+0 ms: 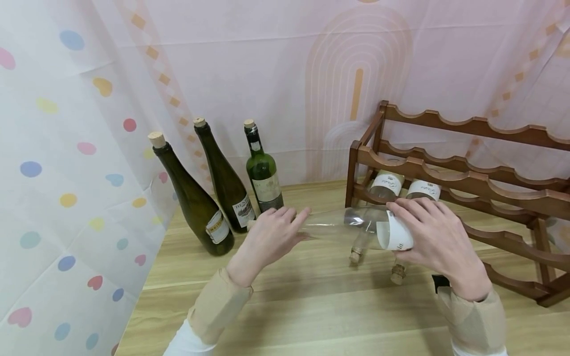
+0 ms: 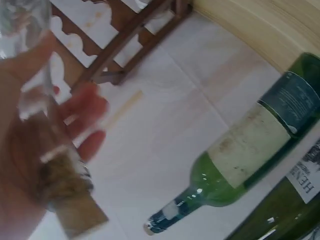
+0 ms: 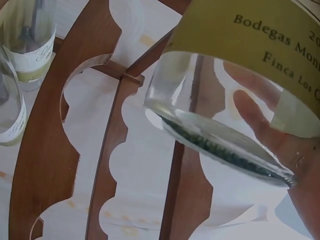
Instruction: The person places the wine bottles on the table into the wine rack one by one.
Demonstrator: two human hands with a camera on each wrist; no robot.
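Observation:
A clear glass wine bottle (image 1: 331, 222) lies level above the table, neck to the left. My left hand (image 1: 272, 236) holds it by the neck; in the left wrist view the cork (image 2: 80, 215) sticks out past the palm. Around the labelled base end, the fingers of my right hand (image 1: 438, 240) grip the glass. The right wrist view shows a yellow-green label (image 3: 260, 55) and the thick bottle bottom. Behind and right stands a brown wooden wine rack (image 1: 356, 173), with two clear bottles in its lower level, their corks (image 1: 398, 274) pointing towards me.
Three dark green corked bottles stand upright at the back left: one with a cream label (image 1: 267, 190), one in the middle (image 1: 227, 183) and one nearest the left edge (image 1: 191, 205). A patterned cloth (image 1: 249, 64) hangs behind the wooden table (image 1: 303, 316).

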